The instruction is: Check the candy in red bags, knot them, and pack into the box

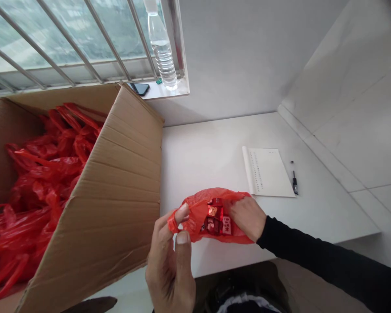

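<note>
A red plastic bag (198,202) lies with its mouth spread on the white table, near the front edge. My left hand (172,256) has one handle of the bag looped over the index finger, with the thumb bent close to it. Inside the bag, several small red wrapped packets (217,219) show, printed with little pictures and writing. My right hand (249,215) reaches into the bag from the right, beside the packets. Its fingers are down in the bag and cannot be made out clearly.
On the left stands an open cardboard box (117,182) filled with red plastic bags (52,174). A notepad (269,171) and a black pen (295,182) lie on the white table (202,152). The windowsill holds a water bottle (163,52) and a phone (139,88).
</note>
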A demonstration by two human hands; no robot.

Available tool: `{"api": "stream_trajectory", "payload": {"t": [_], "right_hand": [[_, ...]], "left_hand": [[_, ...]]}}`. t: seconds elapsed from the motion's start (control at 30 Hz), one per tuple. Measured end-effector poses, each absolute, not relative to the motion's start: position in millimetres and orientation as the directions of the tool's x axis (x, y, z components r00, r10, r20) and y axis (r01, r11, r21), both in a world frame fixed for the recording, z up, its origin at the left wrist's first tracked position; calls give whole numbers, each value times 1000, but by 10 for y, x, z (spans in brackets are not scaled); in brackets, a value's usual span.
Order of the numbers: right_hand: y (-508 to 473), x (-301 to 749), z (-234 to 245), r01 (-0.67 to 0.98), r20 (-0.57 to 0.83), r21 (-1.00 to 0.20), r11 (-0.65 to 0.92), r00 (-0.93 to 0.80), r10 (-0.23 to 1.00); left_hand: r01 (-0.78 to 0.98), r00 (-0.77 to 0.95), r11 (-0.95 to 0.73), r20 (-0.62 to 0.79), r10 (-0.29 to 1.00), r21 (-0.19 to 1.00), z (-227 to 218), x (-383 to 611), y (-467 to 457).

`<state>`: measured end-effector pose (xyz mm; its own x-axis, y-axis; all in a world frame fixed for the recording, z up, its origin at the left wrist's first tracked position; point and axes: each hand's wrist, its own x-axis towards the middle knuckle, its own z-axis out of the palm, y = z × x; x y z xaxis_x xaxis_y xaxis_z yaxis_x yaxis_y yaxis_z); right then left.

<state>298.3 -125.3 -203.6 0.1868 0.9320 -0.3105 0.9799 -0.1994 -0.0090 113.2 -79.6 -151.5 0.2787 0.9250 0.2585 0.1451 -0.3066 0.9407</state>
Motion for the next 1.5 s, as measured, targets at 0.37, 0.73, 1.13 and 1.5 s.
{"api": "stream_trajectory", "payload": {"t": [0.37,0.73,1.13,1.5], "right_hand": [[-1498,2992,-1812,969,-380,91,-228,245,892],[-1313,3053,-2081,980,-319,0,-200,190,928],[-1320,3069,-1976,980,-294,-20,-200,186,937],[-1443,3135,-2084,959,-313,108,-262,283,907]], "left_hand": [[52,235,-339,318,918,939,-1457,1218,-777],[128,279,-351,306,910,927,-1471,1163,-775],[122,263,-349,309,914,929,-1450,1194,-776],[108,349,-294,240,906,950,-1581,1163,-727]]}}
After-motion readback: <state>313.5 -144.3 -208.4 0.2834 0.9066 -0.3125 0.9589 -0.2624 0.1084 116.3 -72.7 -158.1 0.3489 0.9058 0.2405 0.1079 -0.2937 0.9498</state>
